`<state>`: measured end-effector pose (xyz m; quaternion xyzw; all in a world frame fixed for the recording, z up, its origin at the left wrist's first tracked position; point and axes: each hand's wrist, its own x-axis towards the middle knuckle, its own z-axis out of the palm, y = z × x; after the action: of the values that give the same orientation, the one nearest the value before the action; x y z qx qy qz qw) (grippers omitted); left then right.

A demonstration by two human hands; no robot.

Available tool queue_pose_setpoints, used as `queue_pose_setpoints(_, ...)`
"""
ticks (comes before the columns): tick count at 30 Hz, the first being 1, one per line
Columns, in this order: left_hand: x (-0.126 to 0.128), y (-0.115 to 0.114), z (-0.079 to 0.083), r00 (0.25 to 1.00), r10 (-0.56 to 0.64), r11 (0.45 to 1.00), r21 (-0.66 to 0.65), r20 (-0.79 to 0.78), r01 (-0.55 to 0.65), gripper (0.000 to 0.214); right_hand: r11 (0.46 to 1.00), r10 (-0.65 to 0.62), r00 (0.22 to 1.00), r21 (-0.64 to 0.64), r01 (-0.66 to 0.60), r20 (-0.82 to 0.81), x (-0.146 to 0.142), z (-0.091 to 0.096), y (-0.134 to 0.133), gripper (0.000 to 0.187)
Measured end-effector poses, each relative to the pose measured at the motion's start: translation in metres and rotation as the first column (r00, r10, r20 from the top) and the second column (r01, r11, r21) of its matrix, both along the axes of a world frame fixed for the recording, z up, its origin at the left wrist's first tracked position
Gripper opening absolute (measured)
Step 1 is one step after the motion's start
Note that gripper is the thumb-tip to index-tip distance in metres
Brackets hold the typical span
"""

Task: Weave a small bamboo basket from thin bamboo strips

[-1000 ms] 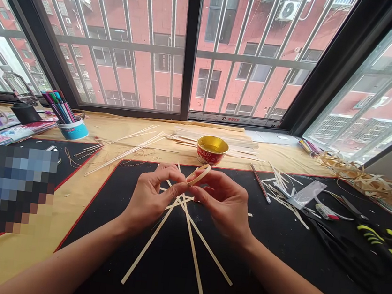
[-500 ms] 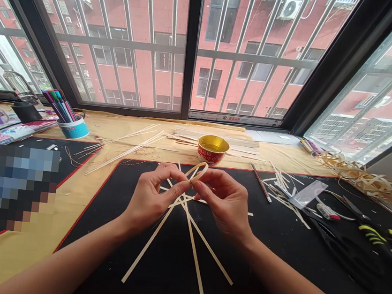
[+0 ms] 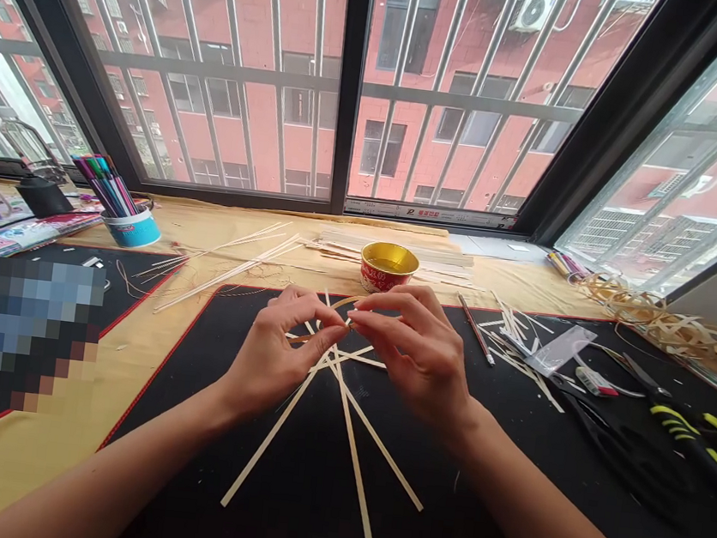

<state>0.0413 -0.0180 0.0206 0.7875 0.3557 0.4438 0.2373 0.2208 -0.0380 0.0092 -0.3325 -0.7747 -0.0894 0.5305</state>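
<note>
Thumb and fingertips of my left hand (image 3: 289, 343) pinch a thin curved bamboo strip (image 3: 347, 300), bent into a small loop. My right hand (image 3: 430, 351) meets it from the other side, its thumb and fingers closed at the same spot; the fingers hide much of the loop. Below both hands, several flat pale bamboo strips (image 3: 352, 458) lie crossed in a star on a black mat (image 3: 193, 475). Just beyond the hands stands a red bowl (image 3: 378, 278) with a gold inside, holding what looks like clear liquid.
To the right lie a pencil (image 3: 476, 330), short strip offcuts (image 3: 521, 348), black-handled scissors (image 3: 615, 454) and yellow-black pliers (image 3: 690, 428). Coiled strips (image 3: 664, 317) sit at the far right. Long strips (image 3: 242, 269) and a pen cup (image 3: 134, 226) are at the back left.
The loop has tipped down and now shows less between my hands. My right hand has turned, with its fingers raised higher over the pinch. The view has shifted slightly.
</note>
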Motion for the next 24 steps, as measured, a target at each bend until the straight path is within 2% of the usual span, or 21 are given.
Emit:
queue_pose_setpoints(5, -0.002, 0.003, 0.003, 0.994, 0.009, 0.999, 0.036, -0.110, -0.005, 0.010, 0.998, 0.017, 0.997, -0.067, -0.012, 0.082, 0.003, 0.000, 0.006, 0.011)
queue_pose_setpoints(10, -0.004, 0.004, 0.004, 0.977, 0.019, 0.997, 0.079, -0.214, -0.002, 0.008, 0.984, 0.076, 0.993, -0.168, -0.060, 0.094, 0.004, -0.003, 0.008, 0.007)
queue_pose_setpoints(17, -0.007, 0.008, 0.000, 0.921, 0.047, 0.967, 0.250, -0.388, 0.056, 0.004, 0.943, 0.084, 0.991, -0.331, -0.045, 0.104, 0.004, -0.008, 0.009, 0.008)
queue_pose_setpoints(24, -0.008, 0.010, -0.003, 0.892, 0.048, 0.959, 0.269, -0.449, 0.084, 0.006, 0.923, 0.075, 0.986, -0.384, -0.012, 0.151, 0.003, -0.013, 0.010, 0.012)
